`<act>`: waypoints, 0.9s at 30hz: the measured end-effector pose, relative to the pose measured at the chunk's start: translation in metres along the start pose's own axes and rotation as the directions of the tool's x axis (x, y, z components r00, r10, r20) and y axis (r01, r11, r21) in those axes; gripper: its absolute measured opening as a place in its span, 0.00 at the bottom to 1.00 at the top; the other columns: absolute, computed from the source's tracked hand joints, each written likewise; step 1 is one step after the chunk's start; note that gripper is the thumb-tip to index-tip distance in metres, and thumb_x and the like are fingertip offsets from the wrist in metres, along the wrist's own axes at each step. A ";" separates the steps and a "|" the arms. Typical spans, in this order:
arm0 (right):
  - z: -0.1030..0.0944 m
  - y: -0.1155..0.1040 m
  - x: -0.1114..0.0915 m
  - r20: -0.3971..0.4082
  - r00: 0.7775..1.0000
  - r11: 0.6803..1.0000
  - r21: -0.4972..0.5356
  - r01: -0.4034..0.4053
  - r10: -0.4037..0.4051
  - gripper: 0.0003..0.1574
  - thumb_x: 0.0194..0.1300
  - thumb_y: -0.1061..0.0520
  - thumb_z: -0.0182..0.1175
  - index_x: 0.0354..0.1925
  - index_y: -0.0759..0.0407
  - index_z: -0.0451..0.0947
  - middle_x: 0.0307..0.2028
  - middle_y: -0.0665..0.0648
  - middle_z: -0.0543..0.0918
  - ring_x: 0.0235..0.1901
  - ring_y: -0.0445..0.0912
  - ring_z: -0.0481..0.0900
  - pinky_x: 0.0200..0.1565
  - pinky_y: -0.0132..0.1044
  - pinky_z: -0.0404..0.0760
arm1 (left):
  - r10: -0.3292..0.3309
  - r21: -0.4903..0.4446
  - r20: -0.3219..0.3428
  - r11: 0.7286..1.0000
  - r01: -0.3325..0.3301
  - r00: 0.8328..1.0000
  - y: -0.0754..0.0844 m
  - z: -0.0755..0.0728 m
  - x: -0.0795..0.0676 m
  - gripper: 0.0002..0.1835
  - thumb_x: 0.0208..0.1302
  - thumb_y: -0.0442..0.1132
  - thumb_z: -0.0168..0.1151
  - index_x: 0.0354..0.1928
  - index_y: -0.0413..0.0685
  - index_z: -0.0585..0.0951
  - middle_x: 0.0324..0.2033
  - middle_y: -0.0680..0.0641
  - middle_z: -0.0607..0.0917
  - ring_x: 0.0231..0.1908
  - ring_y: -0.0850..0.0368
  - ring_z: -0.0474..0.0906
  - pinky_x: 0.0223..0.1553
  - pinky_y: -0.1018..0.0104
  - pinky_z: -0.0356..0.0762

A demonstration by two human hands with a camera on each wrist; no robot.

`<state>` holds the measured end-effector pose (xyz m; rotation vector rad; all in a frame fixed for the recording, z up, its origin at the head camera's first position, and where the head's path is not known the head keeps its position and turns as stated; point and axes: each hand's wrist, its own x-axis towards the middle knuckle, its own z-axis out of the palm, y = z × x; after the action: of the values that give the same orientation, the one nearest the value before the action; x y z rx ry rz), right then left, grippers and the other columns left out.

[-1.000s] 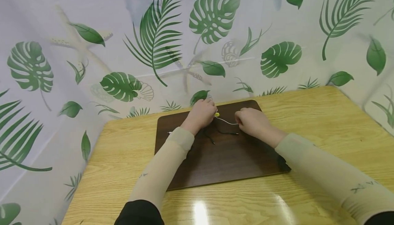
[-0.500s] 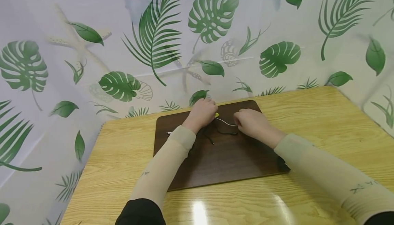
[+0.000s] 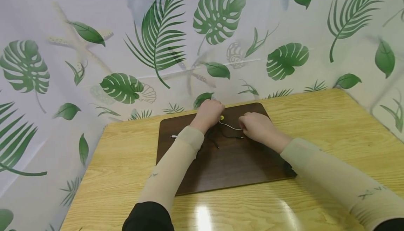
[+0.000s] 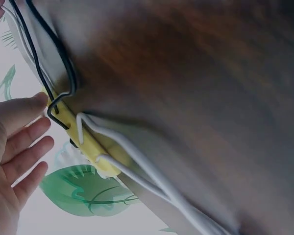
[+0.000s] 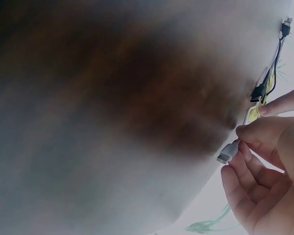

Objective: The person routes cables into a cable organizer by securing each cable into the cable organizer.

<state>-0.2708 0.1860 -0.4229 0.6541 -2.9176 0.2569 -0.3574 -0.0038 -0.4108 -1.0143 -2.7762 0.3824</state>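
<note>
My left hand (image 3: 210, 111) is at the far side of a dark brown board, at one end of a yellow cable holder (image 4: 83, 137). Its thumb presses on that end and the index finger is hidden behind; the other fingers lie loose beside it. Black cables (image 4: 63, 53) and white cables (image 4: 122, 140) pass through the holder. To the right, my right hand (image 3: 257, 124) pinches a white cable (image 3: 231, 127) just behind its grey-white USB plug (image 5: 227, 152). The cable runs from there to the holder.
The dark brown board (image 3: 236, 167) lies on a wooden table (image 3: 126, 153). Black cable ends (image 3: 242, 137) rest on it between the hands, and a white plug (image 3: 173, 136) lies left of the left wrist. A leaf-patterned cloth (image 3: 246, 31) hangs behind the table.
My left hand and forearm have shifted slightly to the right, its wrist a little higher. The right hand has drifted slightly left, still pinching the white cable.
</note>
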 end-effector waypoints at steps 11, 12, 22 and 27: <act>0.002 0.006 0.000 0.002 1.000 1.000 -0.011 0.001 -0.001 0.08 0.62 0.67 0.68 0.30 0.57 0.80 0.30 0.56 0.83 0.29 0.50 0.80 0.33 0.45 0.80 | -0.031 -0.055 0.068 0.998 0.034 0.997 -0.003 -0.004 0.000 0.10 0.72 0.48 0.69 0.42 0.50 0.90 0.43 0.49 0.92 0.49 0.51 0.88 0.52 0.55 0.84; 0.003 0.007 0.000 0.004 1.000 1.000 -0.009 0.000 0.000 0.09 0.62 0.67 0.68 0.29 0.57 0.80 0.29 0.56 0.82 0.29 0.50 0.80 0.33 0.46 0.80 | -0.032 -0.066 0.069 0.997 0.036 0.997 -0.004 -0.003 0.000 0.09 0.73 0.48 0.69 0.41 0.50 0.90 0.43 0.50 0.92 0.48 0.51 0.88 0.52 0.55 0.84; 0.003 0.006 0.000 0.010 1.000 1.000 -0.011 -0.004 0.004 0.10 0.62 0.67 0.67 0.28 0.56 0.79 0.29 0.56 0.82 0.28 0.49 0.78 0.32 0.45 0.79 | -0.036 -0.124 0.079 0.991 0.046 0.996 -0.003 -0.006 0.002 0.09 0.72 0.46 0.70 0.39 0.49 0.90 0.38 0.51 0.94 0.44 0.52 0.90 0.49 0.55 0.87; 0.004 0.006 0.002 0.007 1.000 1.000 -0.019 0.006 -0.006 0.10 0.63 0.67 0.67 0.28 0.55 0.79 0.29 0.55 0.81 0.28 0.48 0.78 0.32 0.44 0.78 | -0.074 -0.170 0.109 0.981 0.092 0.991 -0.002 -0.009 0.004 0.11 0.71 0.47 0.72 0.36 0.48 0.88 0.36 0.50 0.93 0.40 0.53 0.89 0.48 0.55 0.87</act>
<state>-0.2753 0.1900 -0.4274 0.6614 -2.9202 0.2266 -0.3593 -0.0008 -0.4017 -0.9337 -2.9763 0.1865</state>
